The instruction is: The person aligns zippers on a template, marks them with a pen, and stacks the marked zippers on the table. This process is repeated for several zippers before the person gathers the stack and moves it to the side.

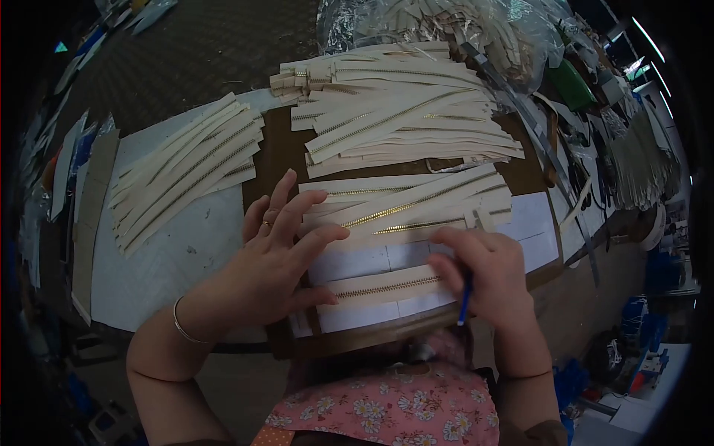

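Observation:
A cream zipper strip with metal teeth (387, 288) lies across white paper (358, 320) on a brown board (282, 160). My left hand (275, 249) is open with its fingers spread, the thumb right at the strip's left end. At the other end, my right hand (487, 273) is curled around a blue pen (465, 303), which points down toward the board's front edge; its fingertips overlap the strip. Just beyond both hands, several more cream zippers with gold teeth (416, 204) lie loosely crossed on the board.
Behind is a larger heap of zippers (401, 111). Another fanned bundle (190, 167) rests on the pale table at left. A long metal ruler (524, 108) slants along the right side. A clear plastic bag of strips (446, 30) stands at the back.

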{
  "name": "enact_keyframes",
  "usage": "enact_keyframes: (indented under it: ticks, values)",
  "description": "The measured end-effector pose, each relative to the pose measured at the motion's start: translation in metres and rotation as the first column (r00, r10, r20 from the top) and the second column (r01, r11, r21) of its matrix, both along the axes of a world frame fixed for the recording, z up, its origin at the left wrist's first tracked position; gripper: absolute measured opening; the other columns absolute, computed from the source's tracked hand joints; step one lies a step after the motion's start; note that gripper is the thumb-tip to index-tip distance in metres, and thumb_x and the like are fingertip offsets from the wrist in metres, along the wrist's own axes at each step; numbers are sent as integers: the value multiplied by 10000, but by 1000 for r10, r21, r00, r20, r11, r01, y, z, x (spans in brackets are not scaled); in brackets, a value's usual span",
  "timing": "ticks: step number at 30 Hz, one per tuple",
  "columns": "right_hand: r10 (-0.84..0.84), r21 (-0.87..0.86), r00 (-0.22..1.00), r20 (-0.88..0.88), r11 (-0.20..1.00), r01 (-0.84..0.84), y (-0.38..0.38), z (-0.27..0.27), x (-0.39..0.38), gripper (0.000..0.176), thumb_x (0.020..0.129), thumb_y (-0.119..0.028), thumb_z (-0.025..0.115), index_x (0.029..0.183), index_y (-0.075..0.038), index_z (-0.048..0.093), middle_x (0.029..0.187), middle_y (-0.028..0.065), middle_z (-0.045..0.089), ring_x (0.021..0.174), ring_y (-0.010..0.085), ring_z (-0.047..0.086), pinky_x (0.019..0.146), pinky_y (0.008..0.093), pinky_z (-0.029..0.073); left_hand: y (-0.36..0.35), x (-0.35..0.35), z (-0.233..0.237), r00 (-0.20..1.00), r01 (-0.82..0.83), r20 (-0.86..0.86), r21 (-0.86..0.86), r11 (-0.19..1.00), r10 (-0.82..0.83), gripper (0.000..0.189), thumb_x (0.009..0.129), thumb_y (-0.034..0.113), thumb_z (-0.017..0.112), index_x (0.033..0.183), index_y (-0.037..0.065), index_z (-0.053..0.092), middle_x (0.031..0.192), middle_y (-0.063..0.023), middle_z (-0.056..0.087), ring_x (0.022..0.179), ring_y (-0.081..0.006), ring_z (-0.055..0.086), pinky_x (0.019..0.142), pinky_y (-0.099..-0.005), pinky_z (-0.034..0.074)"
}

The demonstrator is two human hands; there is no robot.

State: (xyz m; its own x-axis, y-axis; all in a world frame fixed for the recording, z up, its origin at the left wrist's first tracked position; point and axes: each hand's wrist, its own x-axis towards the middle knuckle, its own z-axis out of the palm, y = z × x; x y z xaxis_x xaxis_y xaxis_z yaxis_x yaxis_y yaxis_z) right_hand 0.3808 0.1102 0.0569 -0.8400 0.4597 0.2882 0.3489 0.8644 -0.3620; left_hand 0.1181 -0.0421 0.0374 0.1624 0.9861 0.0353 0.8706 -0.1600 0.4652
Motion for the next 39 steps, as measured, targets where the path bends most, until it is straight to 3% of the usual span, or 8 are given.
enact_keyframes:
  ticks: [4, 20, 25, 26, 28, 31, 34, 39]
  values:
    - [-278, -42, 961, 9, 960, 278, 23, 0, 37, 195, 836, -159, 783, 990, -77, 696, 819, 95, 709, 611, 217, 684, 571, 311, 536, -1, -1, -1, 1000, 0, -20, -26, 1000, -1, 691, 767, 374, 848, 1355, 210, 523, 1572, -149, 241, 1522, -466, 65, 1175, -595, 133]
    - [-394, 42, 919, 23, 918, 393, 48, -20, 75, 181, 881, -177, 747, 1033, -102, 685, 857, 93, 665, 717, 242, 673, 635, 343, 524, 2, 5, 9, 996, -70, -60, -119, 990, 63, 721, 738, 390, 867, 1355, 227, 533, 1558, -148, 272, 1512, -485, 107, 1198, -576, 141]
    - [-387, -184, 789, -477, 922, 341, 45, -16, 81, 195, 1030, -191, 577, 981, -11, 635, 972, 117, 615, 756, 171, 588, 673, 299, 488, 3, 5, 9, 997, -71, -39, -124, 990, 67, 726, 724, 391, 874, 1348, 222, 545, 1562, -148, 281, 1509, -490, 112, 1199, -570, 146]
    - [-393, -185, 785, -478, 919, 348, 41, -16, 78, 195, 1030, -191, 577, 981, -11, 635, 972, 117, 615, 756, 171, 588, 673, 299, 488, 3, 5, 9, 997, -78, -30, -125, 989, 75, 726, 720, 387, 876, 1347, 221, 549, 1563, -148, 283, 1509, -490, 112, 1198, -569, 149]
    - [-257, -439, 811, -526, 899, 0, 35, -17, 68, 411, 1100, -332, 391, 923, -24, 599, 956, 90, 590, 771, 139, 553, 761, 278, 453, 3, 6, 9, 997, -74, -33, -119, 990, 71, 725, 717, 381, 878, 1345, 219, 553, 1563, -148, 287, 1508, -491, 114, 1196, -569, 154]
    - [-266, -621, 839, -475, 777, -106, 32, -27, 54, 396, 1093, -332, 432, 880, -28, 572, 894, 81, 581, 705, 125, 543, 685, 256, 457, 3, 7, 10, 997, -76, -39, -105, 991, 73, 726, 713, 371, 880, 1344, 216, 558, 1562, -147, 293, 1507, -492, 117, 1194, -567, 159]
    - [-514, -816, 803, -300, 575, 63, 33, -35, 55, 412, 1089, -350, 447, 851, -35, 564, 802, 49, 564, 619, 93, 520, 574, 231, 429, 3, 7, 10, 996, -82, -40, -101, 992, 78, 726, 711, 365, 881, 1344, 213, 560, 1560, -148, 296, 1508, -491, 119, 1193, -567, 160]
    - [-497, -658, 770, -400, 741, 136, 36, -44, 56, 386, 1080, -314, 486, 826, -34, 563, 717, 7, 533, 554, 56, 485, 500, 221, 382, 4, 7, 11, 997, -75, -38, -114, 991, 71, 713, 711, 354, 882, 1336, 208, 570, 1557, -155, 300, 1507, -489, 124, 1194, -565, 159]
